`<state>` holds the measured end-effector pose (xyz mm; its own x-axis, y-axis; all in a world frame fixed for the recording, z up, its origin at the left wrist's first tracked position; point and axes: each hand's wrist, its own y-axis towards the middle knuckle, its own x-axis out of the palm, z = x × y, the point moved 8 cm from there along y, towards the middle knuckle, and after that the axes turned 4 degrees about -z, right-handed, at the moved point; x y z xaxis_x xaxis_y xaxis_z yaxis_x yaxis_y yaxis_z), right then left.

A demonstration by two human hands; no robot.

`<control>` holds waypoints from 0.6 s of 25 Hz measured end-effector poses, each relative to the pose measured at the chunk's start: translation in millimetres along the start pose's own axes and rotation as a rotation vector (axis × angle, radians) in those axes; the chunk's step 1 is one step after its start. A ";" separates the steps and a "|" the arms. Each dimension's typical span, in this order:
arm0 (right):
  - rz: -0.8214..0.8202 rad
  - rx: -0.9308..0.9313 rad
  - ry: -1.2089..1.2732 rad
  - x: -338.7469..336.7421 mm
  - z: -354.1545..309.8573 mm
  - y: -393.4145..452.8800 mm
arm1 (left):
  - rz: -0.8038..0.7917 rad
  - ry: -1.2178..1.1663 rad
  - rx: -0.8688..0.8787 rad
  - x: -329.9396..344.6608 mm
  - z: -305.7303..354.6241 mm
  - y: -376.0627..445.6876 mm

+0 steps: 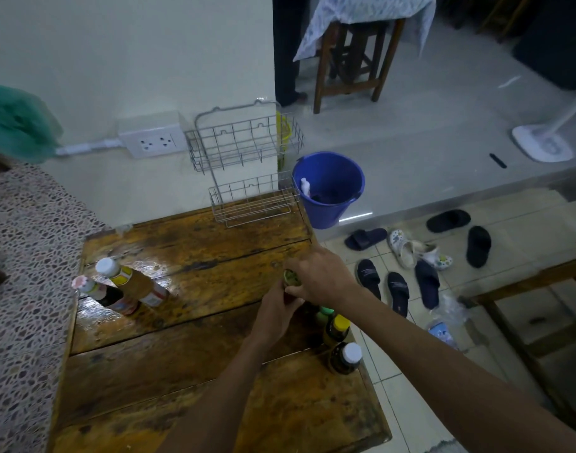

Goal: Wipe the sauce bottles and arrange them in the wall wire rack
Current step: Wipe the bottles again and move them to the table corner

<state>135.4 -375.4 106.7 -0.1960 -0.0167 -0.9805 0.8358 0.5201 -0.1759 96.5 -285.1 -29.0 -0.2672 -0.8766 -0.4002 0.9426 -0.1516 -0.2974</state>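
— Nearest on the wooden bench (182, 371)?
— Standing close to the right edge: a dark bottle with a white cap (345, 358), then a yellow-capped bottle (337, 328) just beyond, then a green cap (325, 311) showing under the right forearm.

— And the hands?
— Meeting near the right edge of the bench. Left hand (276, 313) curling round the body of a small bottle (291, 278); right hand (319, 277) coming over from the right, fingers pinching at its neck just under the greenish top. Holding it together, both wrapped on it. Covering most of the bottle, so only the top showing.

— Anything on the left side?
— Two taller bottles standing side by side, touching: a pink-capped one with dark sauce (105, 294) and a white-capped one with brown sauce (133, 282). Sitting well apart from the hands, next to a speckled stone counter (25, 256). Glistening wet patches on the wood around them.

— Further back?
— Hanging on the white wall, a two-tier wire rack (244, 165), lower tier reaching down to the bench's far edge, both tiers holding no bottles. Beside it to the left, a double wall socket (154, 142). To the right, on the floor, a blue bucket (329, 188), with sandals (410, 266) lying scattered on the tiles nearer in.
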 end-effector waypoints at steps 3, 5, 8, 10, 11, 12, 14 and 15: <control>0.004 0.004 0.050 4.6 -0.5 -4.1 | 0.001 0.013 -0.010 1.0 -0.4 -2.3; -0.008 0.012 0.067 5.8 0.0 -6.5 | 0.022 0.020 -0.028 0.7 -0.7 -3.0; -0.045 0.055 0.010 5.8 -3.8 -6.7 | 0.001 0.090 -0.059 0.0 -5.5 -4.1; -0.053 0.118 -0.062 1.7 -12.1 -3.9 | -0.024 0.166 -0.050 -6.4 -12.9 -6.0; -0.044 0.140 -0.089 -5.0 -20.0 -0.6 | -0.022 0.196 -0.060 -14.0 -18.5 -10.1; -0.024 0.139 -0.095 -14.5 -31.6 4.3 | 0.010 0.189 -0.073 -27.4 -20.0 -17.0; 0.052 0.053 -0.059 -33.6 -71.2 20.6 | 0.139 0.182 -0.114 -71.7 -31.1 -41.0; 0.077 -0.003 -0.037 -38.7 -93.6 29.6 | 0.202 0.166 -0.123 -96.0 -36.9 -54.1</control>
<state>119.7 -279.4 147.6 -0.1123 -0.0082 -0.9936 0.8462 0.5234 -0.1000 63.9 -175.9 -6.5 -0.1149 -0.7953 -0.5952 0.9515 0.0840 -0.2960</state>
